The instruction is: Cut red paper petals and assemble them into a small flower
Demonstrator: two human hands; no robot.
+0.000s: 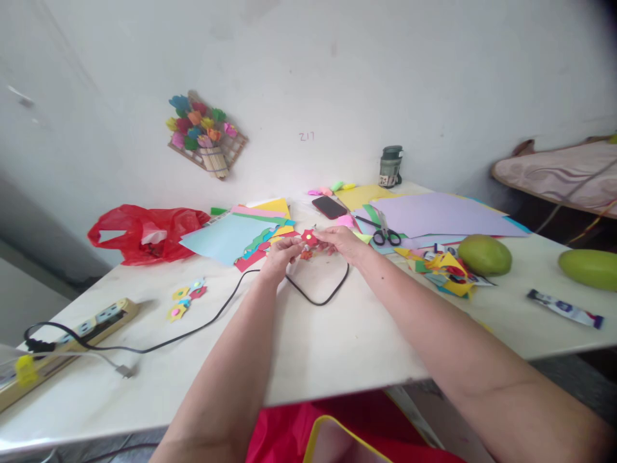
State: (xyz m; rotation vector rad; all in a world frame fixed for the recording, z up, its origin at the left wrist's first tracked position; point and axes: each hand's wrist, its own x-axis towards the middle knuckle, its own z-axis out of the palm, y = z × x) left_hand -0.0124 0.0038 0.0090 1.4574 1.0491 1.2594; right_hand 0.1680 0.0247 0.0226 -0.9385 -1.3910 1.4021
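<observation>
Between my two hands, over the middle of the table, is a small red paper flower (309, 237) with a pale yellow centre. My left hand (284, 252) pinches its left side, and the fingers of my right hand (340, 242) close on its right side. Just below my fingers lie small orange-red bits that I cannot make out well. A black cable (318, 302) loops on the table under my hands. To the left sits a group of several finished-looking paper flowers (177, 312) in yellow, blue and red with coloured centres.
Coloured paper sheets (226, 236) and a red plastic bag (120, 235) lie left; a power strip (108, 315) is nearer. Right are scissors (385, 233), lilac paper (434, 215), paper scraps (446, 267), green fruits (484, 255) and a tube (563, 308). A phone (330, 207) and flask (391, 167) stand behind.
</observation>
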